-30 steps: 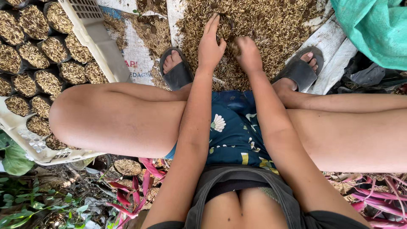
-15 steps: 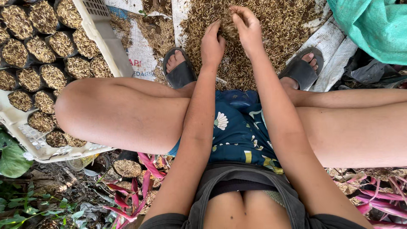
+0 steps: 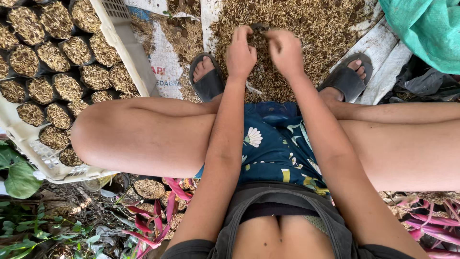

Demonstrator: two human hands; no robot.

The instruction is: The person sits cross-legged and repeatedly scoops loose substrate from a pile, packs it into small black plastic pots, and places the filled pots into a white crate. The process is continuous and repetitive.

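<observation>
I sit with knees apart over a pile of brown husk mix (image 3: 306, 24) spread on white sheeting. My left hand (image 3: 241, 53) and my right hand (image 3: 286, 50) are close together above the pile, fingers curled. Between them they pinch a small dark planting bag (image 3: 259, 34); most of it is hidden by my fingers and the husk around it. My feet in dark sandals (image 3: 207, 79) (image 3: 347, 79) rest on either side of the hands.
A white plastic crate (image 3: 122, 43) at the left holds several black bags packed with husk (image 3: 57, 86). A green cloth (image 3: 426, 29) lies at the top right. Green leaves (image 3: 19, 177) and red-pink leaves (image 3: 158, 216) lie on the ground near me.
My hands lay flat on the husk a second ago. They have since lifted, drawn together and curled around the small dark bag.
</observation>
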